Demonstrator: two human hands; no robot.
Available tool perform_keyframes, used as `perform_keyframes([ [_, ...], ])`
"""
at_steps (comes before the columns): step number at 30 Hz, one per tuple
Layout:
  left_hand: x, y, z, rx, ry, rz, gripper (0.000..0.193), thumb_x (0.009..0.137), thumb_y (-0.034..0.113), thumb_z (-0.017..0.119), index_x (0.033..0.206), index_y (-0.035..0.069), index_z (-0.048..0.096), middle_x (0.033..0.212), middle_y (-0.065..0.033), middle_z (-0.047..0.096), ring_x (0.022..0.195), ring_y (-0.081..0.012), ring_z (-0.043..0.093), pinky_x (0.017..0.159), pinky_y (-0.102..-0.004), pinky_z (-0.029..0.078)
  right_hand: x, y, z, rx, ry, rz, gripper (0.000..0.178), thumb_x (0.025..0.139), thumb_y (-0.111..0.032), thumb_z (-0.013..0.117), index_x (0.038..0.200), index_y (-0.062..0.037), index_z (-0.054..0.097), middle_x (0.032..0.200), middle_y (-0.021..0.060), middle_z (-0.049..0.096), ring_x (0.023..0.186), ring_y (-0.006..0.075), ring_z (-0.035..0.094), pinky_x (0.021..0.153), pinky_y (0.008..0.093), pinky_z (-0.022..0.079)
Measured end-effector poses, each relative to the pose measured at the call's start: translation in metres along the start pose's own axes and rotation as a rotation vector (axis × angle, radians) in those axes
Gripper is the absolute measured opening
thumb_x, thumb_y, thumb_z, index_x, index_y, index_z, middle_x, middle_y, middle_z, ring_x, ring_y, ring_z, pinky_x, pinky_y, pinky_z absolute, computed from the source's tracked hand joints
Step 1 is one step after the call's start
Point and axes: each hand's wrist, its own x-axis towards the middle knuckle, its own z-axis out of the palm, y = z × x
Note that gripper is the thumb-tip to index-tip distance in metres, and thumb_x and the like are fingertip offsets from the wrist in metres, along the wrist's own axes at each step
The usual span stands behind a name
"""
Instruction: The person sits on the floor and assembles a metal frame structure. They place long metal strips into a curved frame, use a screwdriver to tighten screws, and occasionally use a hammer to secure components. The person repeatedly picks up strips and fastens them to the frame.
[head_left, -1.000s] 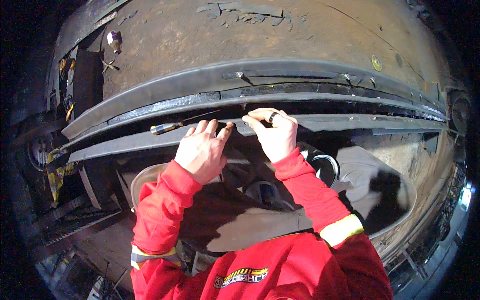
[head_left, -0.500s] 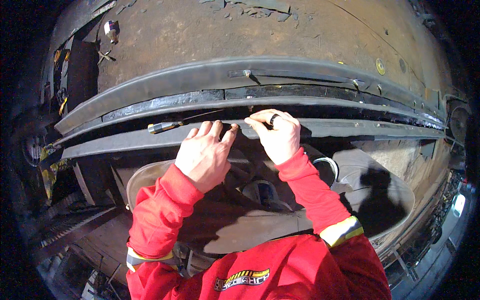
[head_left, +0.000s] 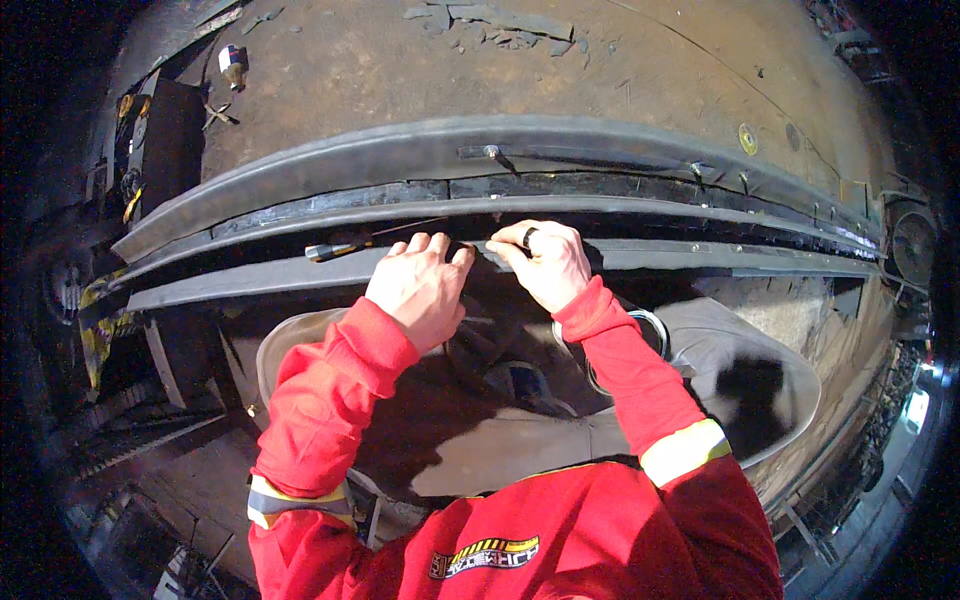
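Long dark rails [head_left: 300, 268] with a leathery, rubber-like face run across in front of me, bowed by the lens. My left hand [head_left: 418, 285] rests on the nearest rail, its fingers a little apart and their tips over its far edge. Close to its right, my right hand [head_left: 548, 262], with a dark ring on one finger, pinches thumb and forefinger together at the same rail. Anything between those fingertips is too small to tell. A screwdriver [head_left: 335, 250] with a black and yellowish handle lies left of my left hand, its thin shaft pointing right.
A farther rail carries a slotted strip and upright bolts [head_left: 491, 153]. Beyond it, a brown surface holds a bottle [head_left: 232, 66], a yellow disc [head_left: 748, 139] and dark flakes [head_left: 515, 20]. A dark box [head_left: 168, 140] stands at the left. My legs [head_left: 530, 460] are below the rails.
The whole view has shifted slightly. Both hands stay at nearly the same spots on the near rail, and my left fingers sit a little closer together.
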Motion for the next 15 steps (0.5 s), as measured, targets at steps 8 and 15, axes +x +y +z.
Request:
perform_keyframes([
  [8, 0.003, -0.004, 0.003, 0.000, -0.032, -0.028, 0.055, 0.068, 0.019, 0.062, 0.121, 0.007, 0.055, 0.103, -0.0186, 0.056, 0.104, -0.0346, 0.054, 0.087, -0.0438, 0.047, -0.004, 0.005, -0.022, -0.047, -0.196, -0.144, 0.033, 0.070, -0.022, 0.072, 0.100, -0.0082, 0.067, 0.100, 0.0099, 0.066, 0.091, 0.0285, 0.062, 0.080, 0.0400, 0.049],
  [15, 0.005, 0.000, -0.003, 0.033, -0.081, -0.045, 0.055, 0.069, 0.022, 0.063, 0.122, 0.008, 0.055, 0.105, -0.0199, 0.057, 0.103, -0.0358, 0.055, 0.088, -0.0448, 0.047, -0.009, 0.007, -0.024, -0.184, -0.286, -0.160, 0.038, 0.069, -0.013, 0.068, 0.107, -0.0080, 0.063, 0.109, 0.0076, 0.062, 0.103, 0.0269, 0.057, 0.087, 0.0398, 0.047],
])
